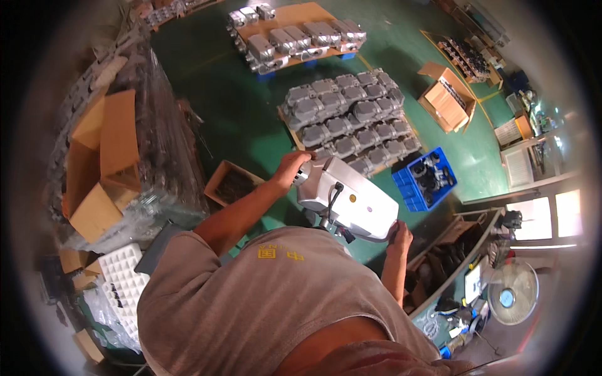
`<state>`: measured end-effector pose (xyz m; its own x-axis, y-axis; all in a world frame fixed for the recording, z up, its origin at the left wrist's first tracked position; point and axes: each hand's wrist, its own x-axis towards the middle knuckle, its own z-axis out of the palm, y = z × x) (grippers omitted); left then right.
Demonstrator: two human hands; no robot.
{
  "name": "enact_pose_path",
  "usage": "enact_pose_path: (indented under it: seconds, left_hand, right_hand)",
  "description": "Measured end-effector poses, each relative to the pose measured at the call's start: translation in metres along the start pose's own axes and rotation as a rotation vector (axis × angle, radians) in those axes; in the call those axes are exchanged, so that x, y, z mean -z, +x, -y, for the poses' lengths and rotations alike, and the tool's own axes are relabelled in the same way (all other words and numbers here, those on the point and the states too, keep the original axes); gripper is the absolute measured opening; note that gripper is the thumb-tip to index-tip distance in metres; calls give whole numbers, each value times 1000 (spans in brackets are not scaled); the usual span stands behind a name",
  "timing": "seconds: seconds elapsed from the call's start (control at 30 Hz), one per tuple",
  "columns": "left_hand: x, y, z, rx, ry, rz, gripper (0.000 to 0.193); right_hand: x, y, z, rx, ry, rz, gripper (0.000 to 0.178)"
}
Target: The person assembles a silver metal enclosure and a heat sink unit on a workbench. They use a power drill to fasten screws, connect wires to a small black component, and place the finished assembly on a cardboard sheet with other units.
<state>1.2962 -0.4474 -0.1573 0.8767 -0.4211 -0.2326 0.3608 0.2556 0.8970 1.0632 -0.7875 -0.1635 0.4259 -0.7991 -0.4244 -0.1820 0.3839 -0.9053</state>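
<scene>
Since the left hand (295,168) and right hand (401,235) have their fingers closed around opposite ends of the silver, box-shaped metal housing (360,199), it is not yet set down, though rowed grey metal housings (339,126) already stand beyond.

The silvery metal housing (360,202), a blocky case with rounded corners, was held up mid-scene, slanting from far left to near right. Two small round spots (353,198) marked its face; a black cable (335,195) hung near-left.
</scene>
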Motion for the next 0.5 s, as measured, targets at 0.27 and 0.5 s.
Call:
enact_pose_path:
  seconds: [0.27, 0.5]
  left_hand:
    - [34, 92, -40, 44, -57, -191, 42]
    - [117, 179, -61, 71, -100, -353, 44]
  right_hand:
    - [-140, 130, 33, -59, -71, 158, 17]
    - [-292, 196, 22, -87, -212, 289, 19]
